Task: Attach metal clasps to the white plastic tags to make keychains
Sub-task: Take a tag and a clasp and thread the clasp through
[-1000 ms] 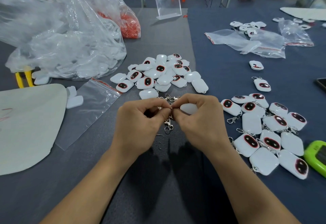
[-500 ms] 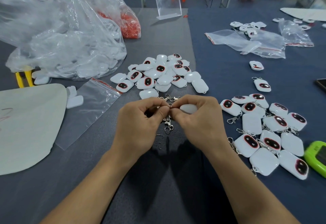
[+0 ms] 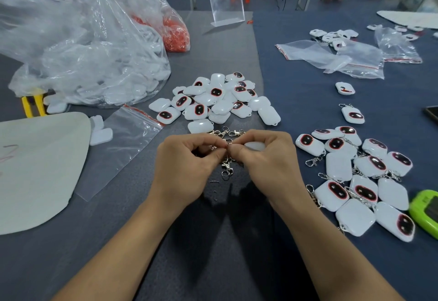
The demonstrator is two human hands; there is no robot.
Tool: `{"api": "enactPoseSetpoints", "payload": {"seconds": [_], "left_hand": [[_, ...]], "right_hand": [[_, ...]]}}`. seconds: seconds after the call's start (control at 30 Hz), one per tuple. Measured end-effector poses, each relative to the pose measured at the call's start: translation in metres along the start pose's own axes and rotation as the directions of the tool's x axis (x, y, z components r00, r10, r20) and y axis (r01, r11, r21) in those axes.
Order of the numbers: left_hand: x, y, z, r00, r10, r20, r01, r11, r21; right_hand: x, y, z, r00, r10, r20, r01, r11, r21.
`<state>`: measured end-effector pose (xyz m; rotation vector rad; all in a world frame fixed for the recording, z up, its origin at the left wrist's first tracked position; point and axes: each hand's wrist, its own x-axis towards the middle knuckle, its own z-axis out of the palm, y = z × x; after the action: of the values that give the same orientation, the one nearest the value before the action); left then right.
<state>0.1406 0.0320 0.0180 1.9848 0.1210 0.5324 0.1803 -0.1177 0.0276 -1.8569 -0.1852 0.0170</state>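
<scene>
At the centre of the tabletop (image 3: 213, 253), both hands hover knuckles-up, fingertips (image 3: 219, 152) meeting. The left hand (image 3: 187, 163) pinches a metal clasp (image 3: 226, 165) whose length runs toward the wearer. The right hand (image 3: 267, 160) has its fingers (image 3: 246, 152) curled round a white tag (image 3: 254, 146), mostly hidden, its orientation unclear. The join is too small to see.

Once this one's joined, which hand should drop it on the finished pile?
Probably the right hand: it holds the tag, and the finished pile lies on its side. The left hand only pinches the clasp.
</scene>
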Motion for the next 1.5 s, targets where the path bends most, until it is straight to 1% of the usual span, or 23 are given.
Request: {"api": "enactPoseSetpoints", "payload": {"seconds": [0.1,0.17,0.23,0.27,0.33,0.37,0.4,0.47,0.53,0.6,0.7,0.8,0.9,0.97,1.03,1.1,1.2,1.37,1.5], "left_hand": [[-0.001,0.002,0.001,1.000,0.008,-0.002,-0.008,1.000,0.020],[-0.004,0.003,0.001,0.999,0.041,-0.017,-0.037,0.986,0.159],[-0.008,0.005,0.000,0.993,0.108,-0.036,-0.087,0.923,0.375],[-0.009,0.006,0.000,0.986,0.163,-0.032,-0.131,0.883,0.450],[-0.010,0.007,0.000,0.966,0.256,-0.028,-0.207,0.837,0.506],[-0.010,0.006,0.000,0.966,0.255,-0.045,-0.201,0.848,0.491],[-0.010,0.006,0.000,0.974,0.217,-0.070,-0.163,0.876,0.454],[-0.009,0.006,0.001,0.991,0.100,-0.093,-0.060,0.932,0.358],[-0.008,0.005,0.001,0.997,0.034,-0.074,-0.011,0.955,0.296],[-0.006,0.004,0.001,0.998,0.020,-0.060,-0.005,0.971,0.240],[-0.005,0.001,0.002,0.997,0.029,-0.067,-0.016,0.982,0.188],[-0.006,0.003,0.003,0.997,0.034,-0.075,-0.019,0.981,0.191],[-0.008,0.004,0.003,0.997,0.032,-0.065,-0.020,0.982,0.189],[-0.006,0.003,0.003,0.999,0.012,-0.043,-0.006,0.992,0.126],[-0.003,0.002,0.001,1.000,-0.019,0.006,0.019,0.999,0.038],[-0.001,0.002,-0.001,0.998,-0.028,0.053,0.029,1.000,-0.007],[0.000,0.002,-0.004,0.997,-0.002,0.084,0.002,1.000,-0.005],[-0.002,0.005,-0.007,0.992,0.044,0.117,-0.050,0.998,0.045],[-0.001,0.006,-0.010,0.986,0.010,0.165,-0.010,1.000,-0.002]], "right_hand": [[0.000,0.000,-0.002,1.000,-0.015,0.027,0.017,0.997,-0.078],[-0.002,0.001,-0.002,0.999,-0.047,0.015,0.049,0.982,-0.181],[-0.005,0.002,0.001,0.996,-0.092,0.002,0.089,0.958,-0.273],[-0.006,0.003,0.002,0.994,-0.109,0.005,0.106,0.948,-0.299],[-0.006,0.003,0.003,0.994,-0.112,0.012,0.110,0.949,-0.297],[-0.005,0.003,0.004,0.995,-0.096,0.005,0.094,0.959,-0.269],[-0.004,0.003,0.005,0.997,-0.071,-0.008,0.067,0.972,-0.225],[-0.001,0.004,0.005,1.000,-0.003,-0.026,0.001,0.995,-0.097],[0.002,0.004,0.003,0.998,0.057,-0.003,-0.057,0.998,0.009],[0.004,0.004,0.001,0.994,0.098,0.051,-0.100,0.994,0.047],[0.005,0.005,-0.001,0.994,0.076,0.083,-0.072,0.997,-0.041],[0.002,0.004,-0.002,0.999,0.003,0.046,0.004,0.989,-0.149],[0.000,0.003,-0.002,0.999,-0.035,0.025,0.039,0.988,-0.151],[0.000,0.003,-0.001,0.999,-0.032,0.025,0.035,0.989,-0.144],[0.001,0.003,-0.002,0.999,-0.031,0.028,0.035,0.990,-0.140],[0.001,0.003,-0.004,0.998,-0.037,0.048,0.044,0.990,-0.137],[0.002,0.003,-0.009,0.994,-0.073,0.082,0.084,0.986,-0.143],[0.002,0.001,-0.013,0.982,-0.122,0.146,0.147,0.974,-0.174],[0.002,0.001,-0.014,0.968,-0.159,0.192,0.197,0.961,-0.196]]}}
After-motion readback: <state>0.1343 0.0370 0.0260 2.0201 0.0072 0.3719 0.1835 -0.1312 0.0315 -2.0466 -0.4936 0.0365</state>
